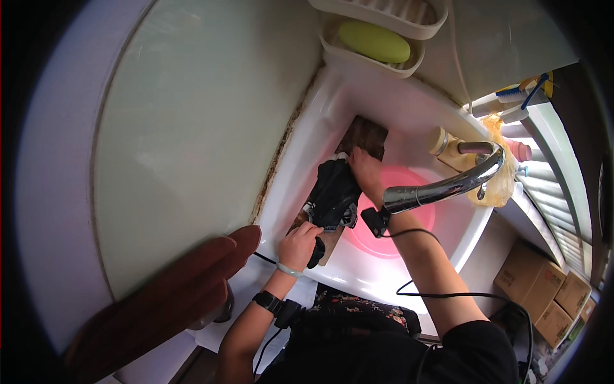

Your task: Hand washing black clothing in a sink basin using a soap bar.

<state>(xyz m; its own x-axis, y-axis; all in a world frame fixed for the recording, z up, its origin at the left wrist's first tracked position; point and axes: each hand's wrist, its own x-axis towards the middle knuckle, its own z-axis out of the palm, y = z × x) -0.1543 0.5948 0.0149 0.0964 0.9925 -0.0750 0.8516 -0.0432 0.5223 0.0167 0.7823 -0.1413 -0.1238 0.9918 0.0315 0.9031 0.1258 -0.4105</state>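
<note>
A wet-looking black cloth garment point(333, 189) with some white parts lies along a dark wooden board point(362, 137), which slants across the white sink point(283, 177). My left hand point(298, 247), wearing a pale bangle at the wrist, grips the garment's lower end near the board's near end. At the upper end my right hand point(367, 168) rests on the garment's edge, fingers bent; its fingertips are partly hidden, so its hold is unclear. A pink plastic basin point(412, 211) sits in the sink under my right forearm.
A chrome faucet point(441, 187) arches over my right arm. Soap dishes hold a green bar of soap point(374, 42). A yellowish plastic bag point(499, 177) hangs beside the faucet. Dark red long objects point(168, 283) stand at the left. Cardboard boxes point(530, 276) are at right. Black cables run from both wrists.
</note>
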